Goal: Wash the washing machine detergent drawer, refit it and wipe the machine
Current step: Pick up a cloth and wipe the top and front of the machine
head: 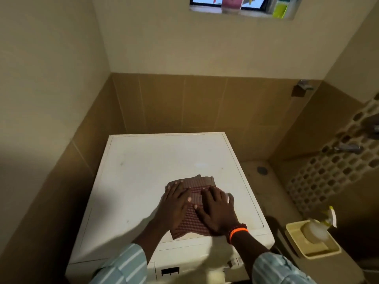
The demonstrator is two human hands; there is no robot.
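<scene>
A white washing machine (143,160) stands in a tiled corner, and I look down on its flat top. A folded reddish-brown checked cloth (196,193) lies on the front middle of that top. My left hand (176,203) presses flat on the cloth's left part, fingers spread. My right hand (217,210), with an orange and a beaded band at the wrist, presses flat on the cloth's right part. Neither hand grips the cloth. The machine's front panel (170,270) shows only as a sliver at the bottom, so the detergent drawer cannot be made out.
A cream rectangular tub (328,252) holding a white spray bottle (315,232) sits on a ledge right of the machine. Taps (348,148) jut from the patterned right wall. A floor drain (262,170) lies behind the machine's right side. A window sill (242,11) holds items.
</scene>
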